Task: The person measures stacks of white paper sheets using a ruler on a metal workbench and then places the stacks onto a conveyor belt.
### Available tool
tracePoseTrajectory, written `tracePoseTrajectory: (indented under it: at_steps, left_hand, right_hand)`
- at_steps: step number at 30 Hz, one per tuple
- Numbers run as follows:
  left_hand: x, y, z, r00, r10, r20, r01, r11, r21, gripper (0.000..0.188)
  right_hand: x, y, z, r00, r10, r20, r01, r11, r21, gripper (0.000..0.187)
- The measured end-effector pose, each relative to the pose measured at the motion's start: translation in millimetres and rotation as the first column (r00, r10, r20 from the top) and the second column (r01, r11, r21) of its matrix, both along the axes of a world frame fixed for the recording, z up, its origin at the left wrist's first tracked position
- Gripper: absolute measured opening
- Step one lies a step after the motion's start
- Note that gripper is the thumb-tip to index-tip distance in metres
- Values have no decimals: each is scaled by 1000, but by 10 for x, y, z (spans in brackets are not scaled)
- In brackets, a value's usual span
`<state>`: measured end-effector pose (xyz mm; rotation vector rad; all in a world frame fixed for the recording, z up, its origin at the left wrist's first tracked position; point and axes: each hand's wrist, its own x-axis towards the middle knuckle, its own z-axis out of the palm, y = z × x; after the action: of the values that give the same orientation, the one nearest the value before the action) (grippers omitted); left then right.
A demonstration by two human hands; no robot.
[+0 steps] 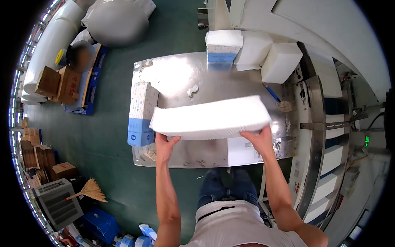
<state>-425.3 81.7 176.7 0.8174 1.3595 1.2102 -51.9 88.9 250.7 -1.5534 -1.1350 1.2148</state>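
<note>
At the table (197, 156), left hand (165, 146) and right hand (262, 140) (thumbs (175, 140) inward) clamped a block (212, 118) near its ends, forearms (168, 189) outstretched.

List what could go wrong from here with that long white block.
The long white block is held near its ends by the left hand and right hand; its middle might sag if lifted.
Its left end is close to the blue-and-white package, so a leftward swing could knock it.
The crumpled white scrap beyond it could get trapped underneath.
</note>
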Motion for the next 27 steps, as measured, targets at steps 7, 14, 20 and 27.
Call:
tracePoseTrajectory:
  at_steps: [7, 14, 20, 27]
  left_hand:
    - [459, 68, 97, 669, -32, 743, -188, 959, 211, 77]
    - [937, 213, 378, 279, -173, 944, -145, 965, 220, 72]
    - [1569, 248, 497, 278, -187, 942, -3, 981, 196, 68]
    - [3059, 285, 654, 324, -255, 911, 296, 942, 159, 63]
  right_hand:
    - [-30, -841, 1306, 677, -287, 678, -398, 632, 665, 52]
    - [35, -1543, 1468, 654, -270, 707, -441, 623, 646, 55]
    - [284, -1900, 1484, 703, -236, 671, -337, 720, 606, 58]
    - [1020, -2451, 1545, 763, -332, 554, -22, 844, 536, 61]
